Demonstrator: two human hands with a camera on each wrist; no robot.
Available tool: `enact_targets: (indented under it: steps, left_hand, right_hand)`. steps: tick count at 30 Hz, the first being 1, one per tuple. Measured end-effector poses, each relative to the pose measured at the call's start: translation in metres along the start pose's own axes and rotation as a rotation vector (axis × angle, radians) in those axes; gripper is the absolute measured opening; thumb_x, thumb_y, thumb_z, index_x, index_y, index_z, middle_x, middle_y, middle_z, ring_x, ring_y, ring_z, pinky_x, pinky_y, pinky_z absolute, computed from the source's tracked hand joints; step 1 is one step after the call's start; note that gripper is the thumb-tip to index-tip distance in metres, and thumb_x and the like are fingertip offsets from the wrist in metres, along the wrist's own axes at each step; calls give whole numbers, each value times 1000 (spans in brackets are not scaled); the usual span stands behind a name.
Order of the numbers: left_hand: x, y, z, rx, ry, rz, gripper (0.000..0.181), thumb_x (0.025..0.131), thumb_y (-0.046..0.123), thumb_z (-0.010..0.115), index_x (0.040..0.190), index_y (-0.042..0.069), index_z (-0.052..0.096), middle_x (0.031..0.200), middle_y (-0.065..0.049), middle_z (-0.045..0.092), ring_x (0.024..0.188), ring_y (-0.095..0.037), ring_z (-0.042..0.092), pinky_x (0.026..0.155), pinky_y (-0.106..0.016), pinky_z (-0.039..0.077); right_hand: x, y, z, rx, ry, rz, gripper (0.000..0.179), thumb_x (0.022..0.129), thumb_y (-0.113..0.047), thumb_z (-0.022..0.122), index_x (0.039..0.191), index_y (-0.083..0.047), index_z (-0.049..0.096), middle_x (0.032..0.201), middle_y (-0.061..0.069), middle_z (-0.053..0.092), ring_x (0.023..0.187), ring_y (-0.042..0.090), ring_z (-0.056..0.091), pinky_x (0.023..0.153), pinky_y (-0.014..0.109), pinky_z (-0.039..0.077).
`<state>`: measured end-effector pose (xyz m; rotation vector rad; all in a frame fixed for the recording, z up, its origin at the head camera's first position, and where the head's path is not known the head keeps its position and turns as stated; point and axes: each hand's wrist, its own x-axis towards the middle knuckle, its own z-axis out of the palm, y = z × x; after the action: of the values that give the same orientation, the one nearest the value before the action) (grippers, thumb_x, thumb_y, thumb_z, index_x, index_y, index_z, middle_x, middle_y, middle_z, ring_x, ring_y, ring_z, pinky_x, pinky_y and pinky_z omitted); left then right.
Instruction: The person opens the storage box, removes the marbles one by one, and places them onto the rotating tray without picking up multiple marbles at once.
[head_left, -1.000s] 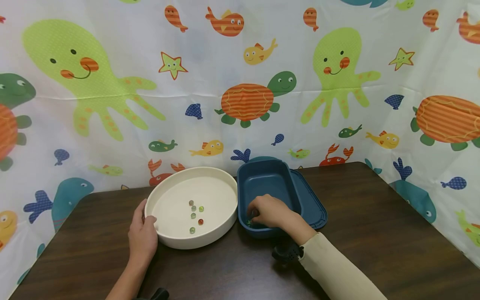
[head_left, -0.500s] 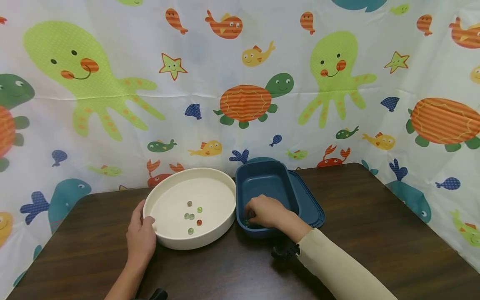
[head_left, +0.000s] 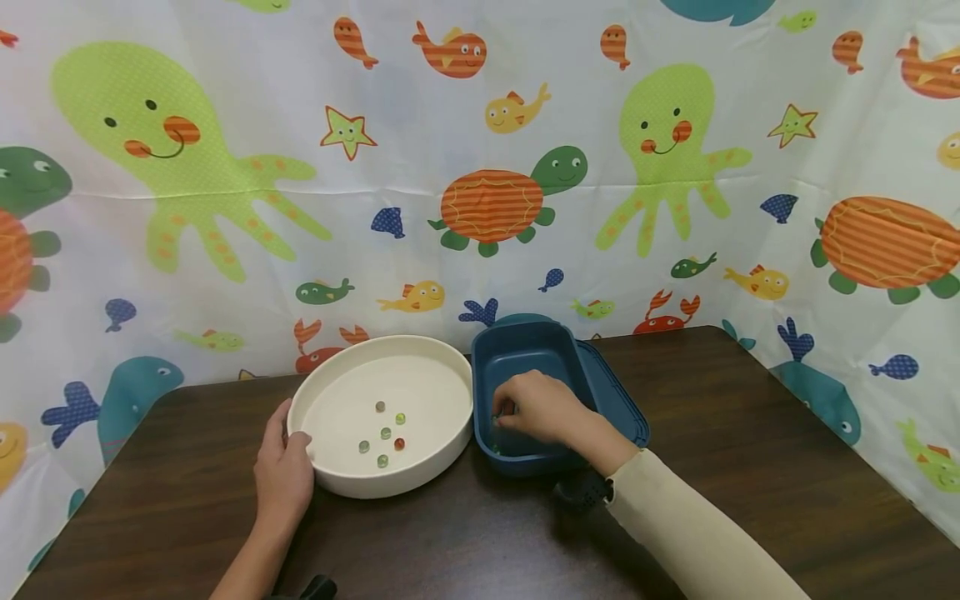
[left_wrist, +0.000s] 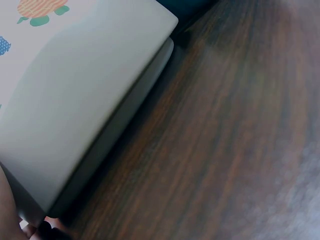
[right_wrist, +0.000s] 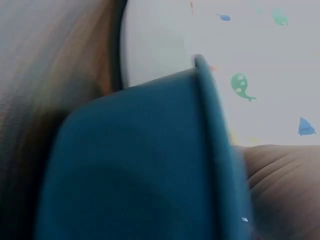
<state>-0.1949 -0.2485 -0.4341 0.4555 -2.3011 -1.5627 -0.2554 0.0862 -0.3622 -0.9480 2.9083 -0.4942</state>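
My left hand [head_left: 283, 479] grips the left rim of a round cream tray [head_left: 442, 450], its thumb over the edge. Several glass marbles lie on the tray floor, among them a red marble [head_left: 399, 444] and a yellow-green marble [head_left: 401, 418]. To the right, my right hand [head_left: 542, 408] is inside a blue rectangular container [head_left: 528, 362], with its thumb and forefinger pinched together. A small glass marble [head_left: 496, 422] shows at those fingertips, partly hidden. Below it, a greenish marble [head_left: 495, 448] sits near the container's front left corner. The right wrist view shows mainly the blue container's outer wall [right_wrist: 125, 160].
A blue lid [head_left: 618, 404] lies on the dark wooden table [head_left: 720, 417], partly under the container's right side. The tray and container stand side by side. Behind the table hangs a white curtain [head_left: 285, 108] printed with sea animals.
The right hand dipped its fingertips to the container's floor and has now risen slightly, pinching a marble. One clear marble rolled toward the tray's front left. The left hand keeps its grip.
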Motion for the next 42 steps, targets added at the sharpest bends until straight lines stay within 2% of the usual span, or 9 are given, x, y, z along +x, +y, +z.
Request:
enact_targets:
  steps: [10, 15, 19, 22, 26, 35, 42]
  left_hand:
    - [1, 0, 0, 1, -1, 1, 62, 102, 18, 27, 164, 17, 17, 168, -14, 23, 153, -39, 27, 121, -61, 26]
    - [3, -1, -2, -1, -6, -4, 62, 102, 18, 27, 164, 18, 17, 169, -13, 23, 153, -38, 27, 121, -61, 27]
    - [4, -1, -4, -7, -5, -1, 62, 102, 18, 27, 164, 17, 17, 169, -13, 22, 153, -38, 27, 121, -60, 26]
    - [5, -1, -4, -8, -6, -5, 62, 102, 18, 27, 164, 18, 17, 169, -13, 22, 153, -37, 27, 121, -60, 26]
    - [6, -1, -2, -9, -13, -9, 62, 102, 18, 28, 164, 18, 17, 169, -13, 22, 154, -38, 26, 122, -60, 26]
    - [6, 2, -1, 1, -9, 4, 63, 101, 17, 29, 163, 17, 20, 168, -13, 24, 154, -37, 26, 123, -59, 26]
    - [4, 1, -2, -1, -5, 10, 62, 101, 17, 29, 163, 16, 21, 168, -14, 25, 153, -37, 27, 122, -60, 26]
  right_hand:
    - [9, -21, -26, 30, -2, -31, 11, 91, -27, 75, 99, -19, 77, 90, -7, 72, 82, 7, 63, 71, 26, 54]
    - [28, -32, -33, 113, -38, -49, 11, 92, -26, 74, 99, -18, 77, 88, -5, 71, 81, 9, 61, 69, 22, 52]
    - [48, -38, -34, 181, -51, -94, 12, 92, -26, 73, 98, -16, 77, 87, -3, 71, 81, 10, 60, 67, 20, 51]
    - [62, -41, -32, 207, -54, -137, 12, 93, -25, 73, 98, -15, 78, 89, -2, 72, 82, 10, 61, 68, 19, 51]
    - [78, -47, -26, 207, -55, -150, 13, 93, -24, 73, 100, -14, 78, 92, 0, 74, 85, 10, 62, 69, 19, 50]
    - [111, -56, -2, 173, -82, -52, 15, 92, -24, 74, 99, -12, 79, 90, 0, 72, 82, 11, 58, 70, 18, 49]
    - [129, -58, 21, 148, -113, 6, 13, 91, -23, 75, 97, -12, 79, 86, -2, 70, 75, 9, 57, 64, 17, 47]
